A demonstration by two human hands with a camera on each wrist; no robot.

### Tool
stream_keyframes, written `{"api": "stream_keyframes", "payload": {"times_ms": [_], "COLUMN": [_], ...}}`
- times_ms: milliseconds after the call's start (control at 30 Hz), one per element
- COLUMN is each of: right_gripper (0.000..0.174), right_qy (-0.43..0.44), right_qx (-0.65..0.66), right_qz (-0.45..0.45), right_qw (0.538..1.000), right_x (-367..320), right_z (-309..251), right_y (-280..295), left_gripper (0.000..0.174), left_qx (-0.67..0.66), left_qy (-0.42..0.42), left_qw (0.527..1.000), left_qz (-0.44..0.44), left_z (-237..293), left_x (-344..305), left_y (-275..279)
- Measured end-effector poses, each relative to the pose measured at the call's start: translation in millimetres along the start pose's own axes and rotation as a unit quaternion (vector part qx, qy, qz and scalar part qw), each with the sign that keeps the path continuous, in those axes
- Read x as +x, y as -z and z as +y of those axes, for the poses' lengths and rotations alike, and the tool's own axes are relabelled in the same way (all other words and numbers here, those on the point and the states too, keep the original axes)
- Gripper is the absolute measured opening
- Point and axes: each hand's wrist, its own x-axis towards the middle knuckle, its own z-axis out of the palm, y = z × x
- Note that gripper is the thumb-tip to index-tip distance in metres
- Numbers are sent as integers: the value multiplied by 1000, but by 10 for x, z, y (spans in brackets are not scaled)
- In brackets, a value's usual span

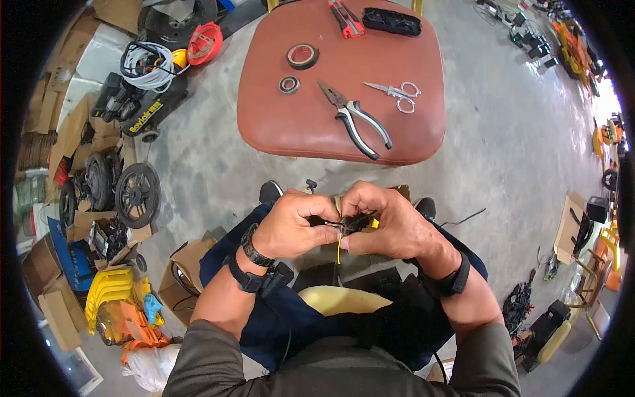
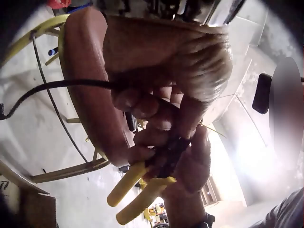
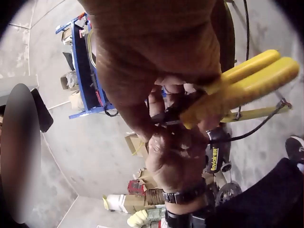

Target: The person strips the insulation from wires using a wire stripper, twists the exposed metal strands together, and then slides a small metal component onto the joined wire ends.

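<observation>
In the head view my left hand (image 1: 294, 225) and right hand (image 1: 390, 225) meet fingertip to fingertip over my lap. My right hand grips a wire stripper (image 2: 164, 161) with a dark head and two yellow handles (image 3: 247, 85). The head is largely hidden by fingers. My left hand pinches a black cable (image 2: 71, 84), which trails away from it in the left wrist view. A thin yellow wire (image 1: 339, 251) hangs down between the thumbs. The hold of the fingers on the wire is partly hidden.
A red-brown chair seat (image 1: 278, 126) ahead carries pliers (image 1: 350, 116), scissors (image 1: 397, 94), a tape roll (image 1: 302, 56), a bearing (image 1: 289, 84), a red utility knife (image 1: 346, 18) and a black part (image 1: 391, 22). Wheels (image 1: 137, 195) and cardboard boxes (image 1: 182, 274) crowd the left.
</observation>
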Motion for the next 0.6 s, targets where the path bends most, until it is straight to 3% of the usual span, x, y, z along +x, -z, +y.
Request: {"api": "stream_keyframes", "payload": {"times_ms": [133,433,600], "right_gripper": [32,31,32], "right_qy": [33,-43,-36], "right_qx": [-70,6,-1], "right_qz": [-9,-74,-70], "right_qw": [997,996,997], "right_x": [-43,-197,-344], "right_z": [-22,12,135], "right_y": [-39,-13,-72], "left_gripper": [20,20,17], "left_qx": [-11,-120,-133], "left_qy": [-19,-11,10], "left_qw": [1000,988,982], "left_qz": [-17,-93,-131], "left_z": [-139,-247,-298], "left_x": [-23,-95,-155], "left_y": [-51,-189,-281]}}
